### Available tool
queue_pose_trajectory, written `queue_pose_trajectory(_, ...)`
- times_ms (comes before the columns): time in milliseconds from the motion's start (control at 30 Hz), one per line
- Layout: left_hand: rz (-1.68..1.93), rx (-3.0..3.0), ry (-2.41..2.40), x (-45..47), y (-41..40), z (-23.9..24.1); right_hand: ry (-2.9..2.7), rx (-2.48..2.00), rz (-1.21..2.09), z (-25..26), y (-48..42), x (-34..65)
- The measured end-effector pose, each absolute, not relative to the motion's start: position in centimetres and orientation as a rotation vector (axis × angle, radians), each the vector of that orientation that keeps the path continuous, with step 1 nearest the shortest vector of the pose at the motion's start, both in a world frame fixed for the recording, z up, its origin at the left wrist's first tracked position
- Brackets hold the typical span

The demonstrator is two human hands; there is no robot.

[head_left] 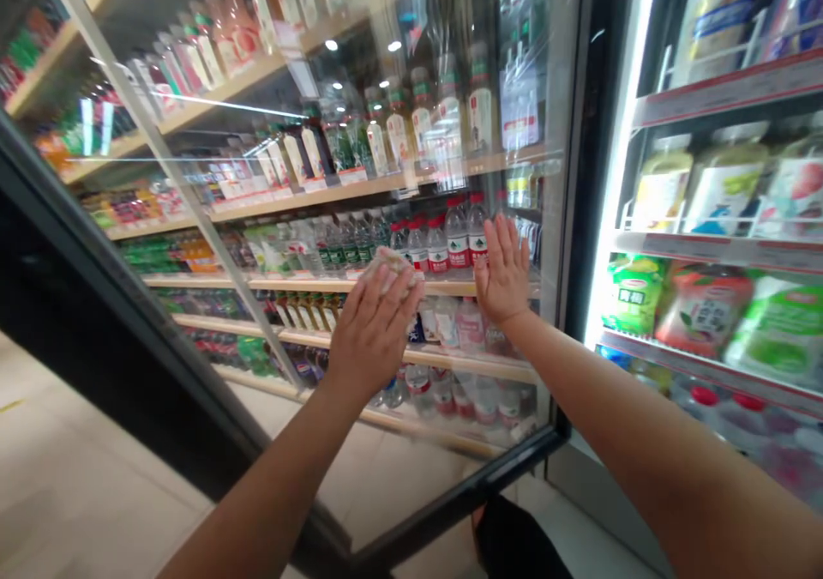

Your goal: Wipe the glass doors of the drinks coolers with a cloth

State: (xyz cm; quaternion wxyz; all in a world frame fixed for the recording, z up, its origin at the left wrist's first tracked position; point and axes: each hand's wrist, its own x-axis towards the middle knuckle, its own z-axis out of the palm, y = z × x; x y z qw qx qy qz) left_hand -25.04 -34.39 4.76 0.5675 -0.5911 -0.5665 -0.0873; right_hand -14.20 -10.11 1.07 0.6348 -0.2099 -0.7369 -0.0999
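The white cloth is bunched beneath my left hand, whose straightened fingers press it against the glass door. My right hand is open, palm flat on the pane just to the cloth's right. Through the glass I see red-capped water bottles; the lit drinks cooler stands right of the door.

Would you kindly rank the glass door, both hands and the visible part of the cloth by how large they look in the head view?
1. Glass door
2. Left hand
3. Right hand
4. Cloth, partly hidden under the left hand
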Motion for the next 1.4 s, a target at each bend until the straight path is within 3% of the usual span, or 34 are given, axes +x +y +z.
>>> queue_pose_trajectory(200,-0.502,-1.065,-1.439,-26.0,-35.8,10.3,-1.682,-0.483,-0.210,1.1,-10.1,-14.2)
queue_pose_trajectory(467,-0.204,-1.506,-1.288,-24.3,-32.3,4.5,-1.669,-0.438,-0.217,1.0,-9.9,-14.1)
queue_pose_trajectory(667,-0.560,-1.092,-1.437,-25.1,-34.2,8.1,-1.684,-0.440,-0.224,0.9,-9.9,-14.0)
queue_pose_trajectory(900,-0.259,-1.421,-1.376,-23.8,-32.4,2.0,-1.695,-0.396,-0.182,0.9,-9.5,-13.8)
queue_pose_trajectory(1067,-0.461,-1.515,-1.400,-23.3,-32.2,1.5,-1.691,-0.321,-0.031,1.3,-13.7,-12.8)
queue_pose_trajectory(1233,-0.736,-1.631,-1.276,-23.3,-32.6,1.6,-1.902,0.076,-0.087,-0.8,-20.0,-14.4)
queue_pose_trajectory(1400,-0.645,-1.389,-1.314,-24.5,-37.6,-0.5,-1.846,-0.028,-0.185,-4.7,-21.3,-16.3)
